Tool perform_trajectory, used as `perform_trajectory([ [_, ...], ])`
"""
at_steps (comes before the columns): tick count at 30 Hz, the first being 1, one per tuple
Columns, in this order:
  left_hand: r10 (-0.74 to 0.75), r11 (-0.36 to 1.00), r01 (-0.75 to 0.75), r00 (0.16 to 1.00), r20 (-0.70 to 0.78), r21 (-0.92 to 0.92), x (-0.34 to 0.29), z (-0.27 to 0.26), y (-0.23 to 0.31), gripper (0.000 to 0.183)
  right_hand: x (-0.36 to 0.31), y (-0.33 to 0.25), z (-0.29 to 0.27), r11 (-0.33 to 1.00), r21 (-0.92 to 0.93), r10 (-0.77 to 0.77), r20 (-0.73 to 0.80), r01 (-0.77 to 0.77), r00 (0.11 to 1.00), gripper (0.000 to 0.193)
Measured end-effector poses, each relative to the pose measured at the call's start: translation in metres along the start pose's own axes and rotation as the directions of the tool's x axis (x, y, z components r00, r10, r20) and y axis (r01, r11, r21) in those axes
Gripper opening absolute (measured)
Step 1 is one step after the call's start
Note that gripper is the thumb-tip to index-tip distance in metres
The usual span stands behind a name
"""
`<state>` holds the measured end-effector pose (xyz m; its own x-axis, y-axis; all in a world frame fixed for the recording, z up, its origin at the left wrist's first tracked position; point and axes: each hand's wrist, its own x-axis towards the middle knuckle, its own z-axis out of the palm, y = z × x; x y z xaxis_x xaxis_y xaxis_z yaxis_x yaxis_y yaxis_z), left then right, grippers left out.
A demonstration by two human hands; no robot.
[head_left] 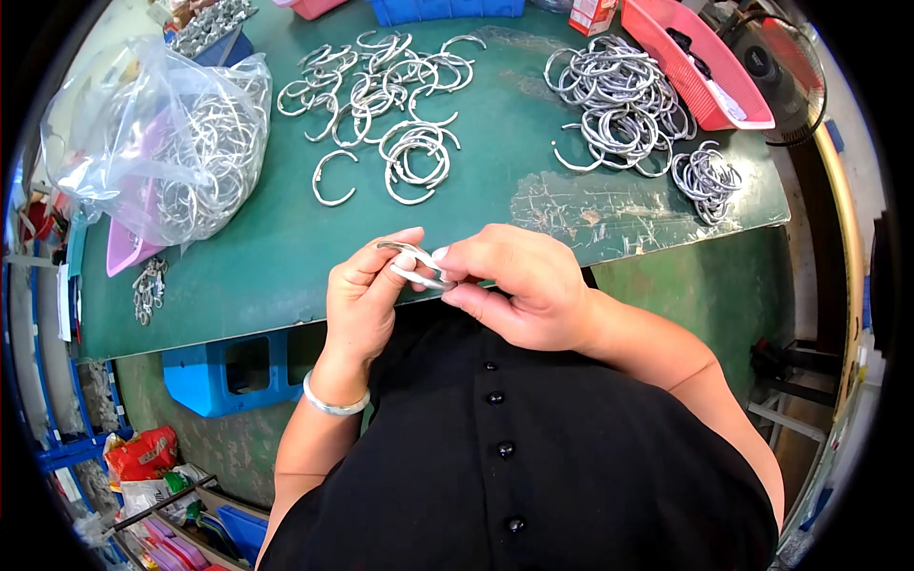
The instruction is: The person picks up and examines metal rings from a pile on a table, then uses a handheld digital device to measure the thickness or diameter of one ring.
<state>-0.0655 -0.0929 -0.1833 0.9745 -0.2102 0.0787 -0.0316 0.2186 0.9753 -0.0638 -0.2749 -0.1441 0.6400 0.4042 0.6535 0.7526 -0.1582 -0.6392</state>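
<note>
Both my hands hold one silver open bangle (419, 279) just in front of the green table's near edge. My left hand (365, 290) pinches one side of it between thumb and fingers. From the other side, my right hand (522, 285) grips it with thumb and forefinger. The fingers cover part of the bangle. Beyond my hands, a single silver bangle (321, 178) lies beside a small overlapping cluster of bangles (416, 164). A looser spread of bangles (376, 90) stretches farther back.
A clear plastic bag of bangles (205, 152) sits in a pink basket (129, 249) at left, near small rings (149, 288). At right are a bangle heap (624, 95), a smaller pile (706, 181), a red basket (705, 76) and a fan (776, 71). A blue stool (195, 376) stands below.
</note>
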Motion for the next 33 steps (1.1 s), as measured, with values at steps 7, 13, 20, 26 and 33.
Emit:
perform_trajectory([
  [7,-0.117,0.99,0.116,0.993,-0.006,-0.082,-0.002,0.002,0.005,0.021,0.002,-0.006,0.002,0.998,-0.007,-0.067,0.012,0.067,0.998,0.033],
  [13,-0.134,0.986,0.138,0.99,0.044,-0.097,-0.006,-0.001,0.007,0.02,0.002,-0.007,-0.003,0.997,0.07,0.041,0.038,-0.043,0.998,0.029],
  [20,-0.051,0.999,0.05,0.995,-0.091,-0.022,-0.012,-0.012,0.043,0.011,0.001,0.016,0.0,0.79,0.392,0.49,0.06,-0.472,0.87,0.023],
  [26,0.332,0.934,-0.295,0.925,-0.185,0.2,-0.01,-0.042,0.113,0.011,0.026,0.046,0.007,0.92,-0.042,0.386,0.265,-0.39,0.883,0.025],
  [33,0.761,0.595,-0.622,0.64,-0.107,0.509,0.01,-0.076,0.2,0.018,0.07,0.062,0.054,0.914,-0.395,0.271,0.421,-0.094,0.866,0.024],
])
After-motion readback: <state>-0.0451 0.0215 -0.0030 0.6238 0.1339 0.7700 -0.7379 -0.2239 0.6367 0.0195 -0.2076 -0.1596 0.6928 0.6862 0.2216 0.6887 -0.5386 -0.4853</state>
